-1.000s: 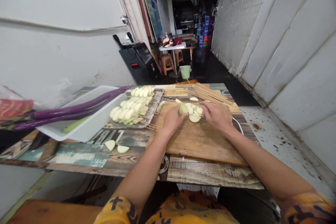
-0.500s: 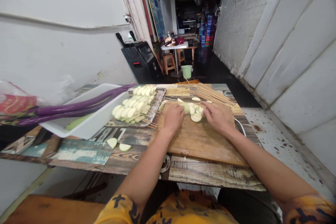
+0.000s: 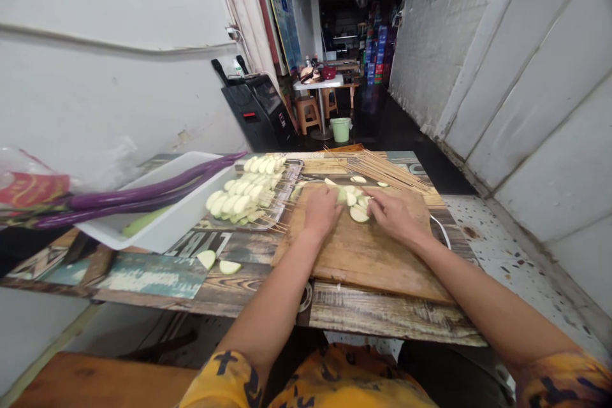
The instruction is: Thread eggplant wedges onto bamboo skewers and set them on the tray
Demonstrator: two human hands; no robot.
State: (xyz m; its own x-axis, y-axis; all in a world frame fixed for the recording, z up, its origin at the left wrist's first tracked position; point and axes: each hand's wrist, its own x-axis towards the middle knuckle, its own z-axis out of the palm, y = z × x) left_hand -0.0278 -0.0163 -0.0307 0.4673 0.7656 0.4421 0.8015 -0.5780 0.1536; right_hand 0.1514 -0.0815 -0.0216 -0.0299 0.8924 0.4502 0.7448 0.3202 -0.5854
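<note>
My left hand point(image 3: 321, 209) rests on the wooden cutting board point(image 3: 363, 255), fingers curled over a pale green eggplant piece point(image 3: 340, 194). My right hand point(image 3: 389, 213) is closed just to the right, its fingertips at the pile of pale slices point(image 3: 357, 213); what it grips is hidden. Loose slices lie at the board's far edge. A metal tray point(image 3: 287, 194) left of the board holds several skewers of pale slices point(image 3: 241, 194).
A white tub point(image 3: 162, 229) at the left holds long purple eggplants point(image 3: 143, 194). A bundle of bamboo skewers point(image 3: 387, 172) lies behind the board. Two cut pieces point(image 3: 217, 262) sit on the table near its front edge. A corridor with stools and a green bucket point(image 3: 340, 129) runs ahead.
Both hands stayed at the slice pile; my left hand has turned down over the green piece, hiding most of it. The camera view shifted slightly.
</note>
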